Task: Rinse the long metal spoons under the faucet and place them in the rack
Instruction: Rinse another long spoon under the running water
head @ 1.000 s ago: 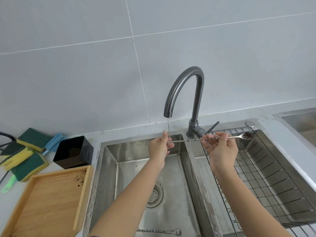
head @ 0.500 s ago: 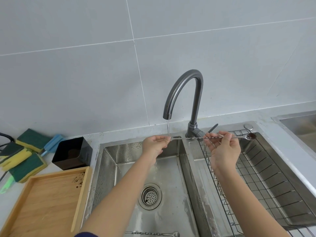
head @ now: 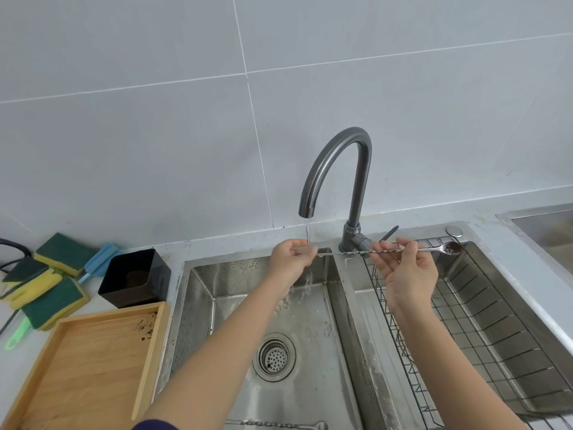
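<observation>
1. My left hand (head: 293,257) pinches the spoon (head: 356,252) handle under the faucet (head: 335,169) water; my right hand (head: 406,271) pinches its middle
2. Its dirty bowl hangs over the rack (head: 483,321), dry
3. Wet metal may slip into the sink (head: 198,305)

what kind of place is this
Most likely a kitchen or drinks-prep sink area: a steel double sink under a running faucet, a wire rack in the right basin, and sponges on the counter.
</observation>
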